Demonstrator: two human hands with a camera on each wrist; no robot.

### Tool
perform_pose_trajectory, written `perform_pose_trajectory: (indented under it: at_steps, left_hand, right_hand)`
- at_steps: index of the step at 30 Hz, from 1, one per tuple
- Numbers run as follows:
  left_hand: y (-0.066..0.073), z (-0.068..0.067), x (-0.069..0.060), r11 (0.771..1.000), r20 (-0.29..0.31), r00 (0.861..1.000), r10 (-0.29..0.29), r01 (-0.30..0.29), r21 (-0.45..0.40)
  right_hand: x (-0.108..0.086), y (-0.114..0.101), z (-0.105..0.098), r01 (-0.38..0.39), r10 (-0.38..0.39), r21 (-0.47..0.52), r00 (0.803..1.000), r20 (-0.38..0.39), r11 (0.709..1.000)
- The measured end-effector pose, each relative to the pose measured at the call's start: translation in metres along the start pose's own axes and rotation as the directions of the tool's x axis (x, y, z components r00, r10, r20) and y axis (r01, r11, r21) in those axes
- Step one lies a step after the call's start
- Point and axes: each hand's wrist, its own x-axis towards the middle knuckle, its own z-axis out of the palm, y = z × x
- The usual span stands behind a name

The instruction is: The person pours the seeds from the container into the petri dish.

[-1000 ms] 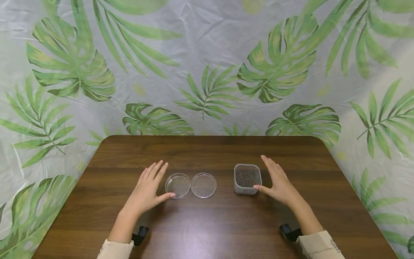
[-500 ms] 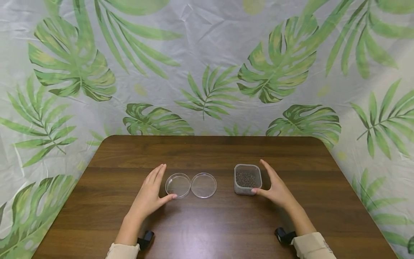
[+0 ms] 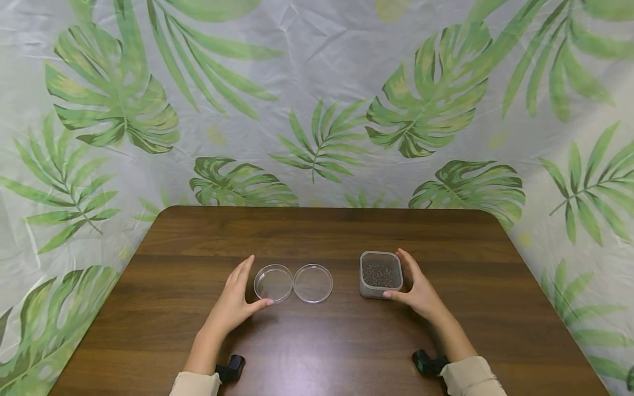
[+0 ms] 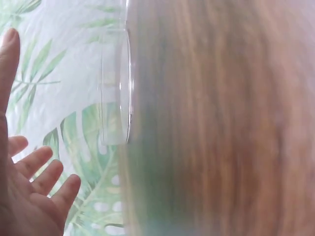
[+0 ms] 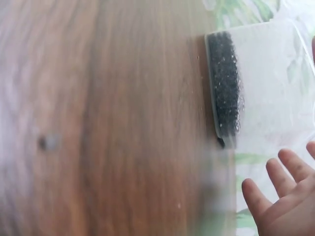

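A clear petri dish (image 3: pixel 273 283) lies on the table, its round lid or second shallow half (image 3: pixel 313 283) right beside it. My left hand (image 3: pixel 230 308) is at the dish's left side, fingers spread from the thumb. In the left wrist view, a gap shows between those fingers (image 4: pixel 54 187) and the dish wall (image 4: pixel 110 88). To the right, a square translucent plastic container (image 3: pixel 380 291) holds dark granules (image 3: pixel 378 275). My right hand (image 3: pixel 421 291) curves about its right side, thumb by the front corner. Fingers (image 5: pixel 280 177) appear apart from the container in the right wrist view.
The brown wooden table (image 3: pixel 317 346) ends at a leaf-patterned cloth (image 3: pixel 327 71) behind it. Black wrist cameras (image 3: pixel 231 368) are strapped under both forearms. Table surface lies between the dish pair and the container.
Both hands have moved inward, the left closer to the petri dish and the right closer to the container. Their finger spread has narrowed. Dish and container stay in place.
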Motion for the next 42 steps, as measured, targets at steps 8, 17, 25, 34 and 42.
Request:
perform_pose_trajectory:
  at_steps: [8,17,25,34,42]
  left_hand:
    - [-0.01,0.007,-0.001,0.994,0.016,0.998,-0.053,0.054,-0.095]
    - [-0.02,0.019,-0.001,0.965,0.052,0.994,-0.1,0.11,-0.24]
    - [-0.024,0.029,0.0,0.929,0.042,0.996,-0.084,0.094,-0.359]
    - [-0.022,0.029,-0.001,0.95,0.034,0.992,-0.118,0.123,-0.287]
    - [-0.023,0.029,-0.002,0.965,0.016,0.994,-0.111,0.111,-0.237]
  right_hand:
    - [-0.002,-0.005,0.004,-0.048,0.047,0.053,0.999,0.012,0.997]
    - [-0.001,0.0,0.007,-0.062,0.061,0.093,0.998,0.015,0.994]
    - [-0.002,0.002,0.008,-0.09,0.088,0.094,0.996,0.023,0.991]
    - [-0.002,0.003,0.009,-0.107,0.106,0.104,0.994,0.018,0.989]
    - [-0.002,0.004,0.011,-0.098,0.1,0.152,0.995,-0.001,0.983]
